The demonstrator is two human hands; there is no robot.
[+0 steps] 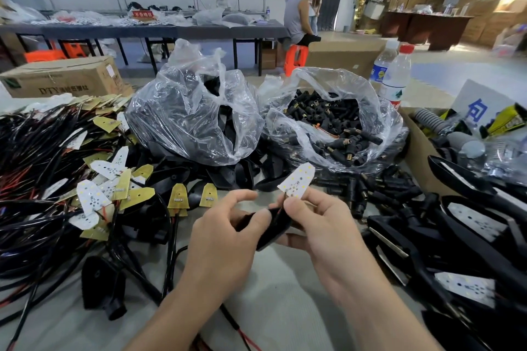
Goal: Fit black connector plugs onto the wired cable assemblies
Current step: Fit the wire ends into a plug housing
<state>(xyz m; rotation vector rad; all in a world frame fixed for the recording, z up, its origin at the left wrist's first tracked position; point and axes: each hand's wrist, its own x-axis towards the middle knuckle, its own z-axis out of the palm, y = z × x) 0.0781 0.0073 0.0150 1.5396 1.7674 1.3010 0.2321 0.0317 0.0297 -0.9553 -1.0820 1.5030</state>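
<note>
- While both hands meet low over the counter (285,308), the black part (271,229) sits between them, touching both, and the coming move turns on how the lead meets it.
- Left hand (225,236): its grip is closed on the black part, thumb pressed on top, forefinger lifted clear above.
- Right hand (325,231): its grip pinches the lead (281,202) just under the white board (296,181), thumb against forefinger; its lower fingers seem to prop the black part from beneath.
- The board stands upright just above the right fingertips, and the lead drops from it into the top of the black part, so the lead's axis runs roughly up and down while the part slants down toward the person.
- The right hand is nearer the lead and looks the likelier one to feed it; the left looks set to steady the part.
- Loose plugs (328,120) lie in an open bag beyond, well apart from both hands; the cables (42,168) are heaped to the left.
</note>
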